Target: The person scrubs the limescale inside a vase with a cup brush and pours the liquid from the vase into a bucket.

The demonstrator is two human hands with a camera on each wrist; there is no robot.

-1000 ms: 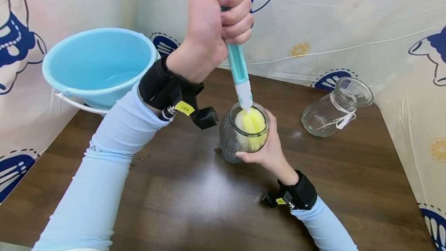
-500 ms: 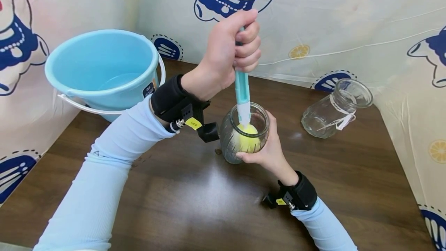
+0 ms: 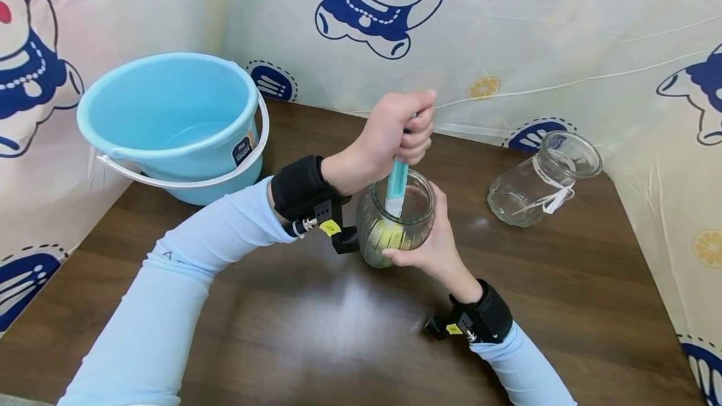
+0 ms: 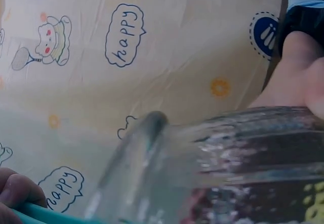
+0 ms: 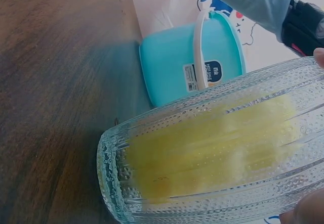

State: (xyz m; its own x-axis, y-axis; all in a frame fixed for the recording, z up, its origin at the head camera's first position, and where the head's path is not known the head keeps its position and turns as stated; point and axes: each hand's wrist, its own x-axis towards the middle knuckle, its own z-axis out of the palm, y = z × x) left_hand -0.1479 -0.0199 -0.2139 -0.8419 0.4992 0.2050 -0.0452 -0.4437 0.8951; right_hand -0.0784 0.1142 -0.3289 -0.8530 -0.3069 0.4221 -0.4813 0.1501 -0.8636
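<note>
My left hand (image 3: 397, 130) grips the teal handle (image 3: 397, 180) of a bottle brush in a fist above a glass jar. The brush's yellow sponge head (image 5: 212, 148) is down inside the jar, seen through the ribbed, wet-looking wall. My right hand (image 3: 437, 246) holds the jar (image 3: 375, 240) round its right side, thumb in front. In the left wrist view the jar's blurred rim (image 4: 157, 120) is close up, with part of the teal handle (image 4: 45, 215) at the lower left. The right hand's far fingers are hidden behind the jar.
A light blue bucket (image 3: 242, 114) with a white handle stands at the left on the dark wooden table (image 3: 316, 343). At the right stands a second clear glass jar (image 3: 519, 193) with a white bow. A patterned curtain (image 3: 564, 30) hangs behind the table.
My left hand has moved down and slightly right, pushing the brush deeper, so the sponge has gone from the jar's mouth into its lower part. My right hand and the jar stay put.
</note>
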